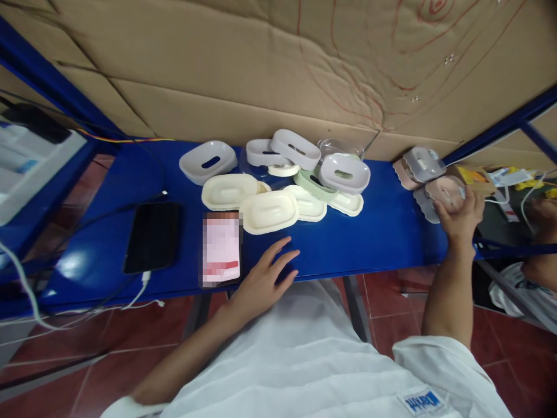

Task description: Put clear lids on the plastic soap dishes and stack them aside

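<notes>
My left hand (pixel 265 277) rests at the front edge of the blue table, fingers spread, with nothing in it. A phone with a lit screen (pixel 221 247) lies just left of it, and a cream oval tray (pixel 270 212) sits beyond the fingertips. Over at the right end, my right hand (pixel 462 213) is wrapped round a pinkish plastic piece with a scalloped edge (pixel 446 193), beside a similar grey one (pixel 426 204). Behind these stands another stack of scalloped pieces (pixel 420 164). Part of the grip is hidden by the hand itself.
Grey oval soap dishes (pixel 209 162), a green one (pixel 314 183) and several cream trays are heaped along the back. A dark tablet (pixel 153 237) with a white cable lies on the left. Cardboard (pixel 243 69) walls the rear. Another person's arm (pixel 542 255) shows at far right.
</notes>
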`<state>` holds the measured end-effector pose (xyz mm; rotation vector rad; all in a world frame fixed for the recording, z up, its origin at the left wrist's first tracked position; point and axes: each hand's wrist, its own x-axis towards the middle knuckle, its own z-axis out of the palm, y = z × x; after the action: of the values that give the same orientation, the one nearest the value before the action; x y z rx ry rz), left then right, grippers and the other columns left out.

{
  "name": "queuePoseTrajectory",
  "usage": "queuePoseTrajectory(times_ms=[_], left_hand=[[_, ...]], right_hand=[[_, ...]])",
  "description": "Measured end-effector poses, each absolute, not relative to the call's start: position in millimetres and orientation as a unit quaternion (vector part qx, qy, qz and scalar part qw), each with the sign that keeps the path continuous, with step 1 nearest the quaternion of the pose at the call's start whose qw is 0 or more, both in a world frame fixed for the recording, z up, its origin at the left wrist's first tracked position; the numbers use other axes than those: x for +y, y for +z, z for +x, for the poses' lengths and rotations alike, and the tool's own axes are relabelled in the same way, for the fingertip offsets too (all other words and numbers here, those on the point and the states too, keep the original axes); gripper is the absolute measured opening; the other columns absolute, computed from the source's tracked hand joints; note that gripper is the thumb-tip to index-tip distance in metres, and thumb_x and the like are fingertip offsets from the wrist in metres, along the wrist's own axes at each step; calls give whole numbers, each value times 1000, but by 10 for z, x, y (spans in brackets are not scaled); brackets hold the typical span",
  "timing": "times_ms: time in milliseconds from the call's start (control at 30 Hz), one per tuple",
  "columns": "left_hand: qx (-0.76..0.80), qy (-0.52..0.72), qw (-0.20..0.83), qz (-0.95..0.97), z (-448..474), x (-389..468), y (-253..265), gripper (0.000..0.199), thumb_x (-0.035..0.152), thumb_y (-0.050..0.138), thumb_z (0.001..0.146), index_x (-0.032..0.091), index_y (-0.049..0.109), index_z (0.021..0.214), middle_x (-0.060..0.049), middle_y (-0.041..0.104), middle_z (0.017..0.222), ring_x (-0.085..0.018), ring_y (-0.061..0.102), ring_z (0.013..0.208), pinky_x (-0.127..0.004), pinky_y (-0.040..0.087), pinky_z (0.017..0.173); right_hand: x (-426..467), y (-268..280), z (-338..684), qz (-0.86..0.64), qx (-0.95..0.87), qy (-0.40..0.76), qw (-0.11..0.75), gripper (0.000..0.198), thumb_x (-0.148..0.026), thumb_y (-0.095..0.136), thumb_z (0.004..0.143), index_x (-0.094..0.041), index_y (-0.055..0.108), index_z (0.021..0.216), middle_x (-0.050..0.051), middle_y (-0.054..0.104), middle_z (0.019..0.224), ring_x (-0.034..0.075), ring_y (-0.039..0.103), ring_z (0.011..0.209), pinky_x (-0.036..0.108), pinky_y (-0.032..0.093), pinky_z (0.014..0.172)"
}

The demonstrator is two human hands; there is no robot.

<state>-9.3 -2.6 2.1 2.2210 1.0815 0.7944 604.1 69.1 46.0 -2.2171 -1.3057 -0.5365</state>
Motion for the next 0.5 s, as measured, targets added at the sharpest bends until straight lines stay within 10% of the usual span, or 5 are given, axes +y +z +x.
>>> queuePoseTrajectory(times_ms=[100,233,333,500], left_hand=[[400,295,263,827,-88,-21,18,40,30,60,109,29,58,149,-12,48,167,-28,54,153,-48,53,125],[402,290,249,832,-71,-17,1,39,30,60,109,27,58,148,-12,49,167,-28,55,152,-48,54,123],[403,304,233,831,-57,-27,-10,40,29,62,108,28,58,148,-12,49,166,-29,56,151,-49,55,122],[385,354,225,822,-79,-64,6,42,22,64,107,28,57,147,-13,51,162,-26,62,143,-47,58,119]], right_hand=[[590,536,5832,-822,-457,-215,261,89,-65,70,94,-16,47,165,36,40,167,48,30,164,76,26,123],[697,629,4961,-675,-603,-272,326,79,-71,58,100,-16,54,158,32,53,159,42,46,155,63,32,125],[980,644,4157,-560,-778,-176,222,73,-68,62,102,-22,55,157,21,47,169,37,40,160,59,33,128],[1136,652,3602,-549,-795,-106,235,41,-51,53,111,-25,71,137,10,75,141,31,64,139,55,45,118]])
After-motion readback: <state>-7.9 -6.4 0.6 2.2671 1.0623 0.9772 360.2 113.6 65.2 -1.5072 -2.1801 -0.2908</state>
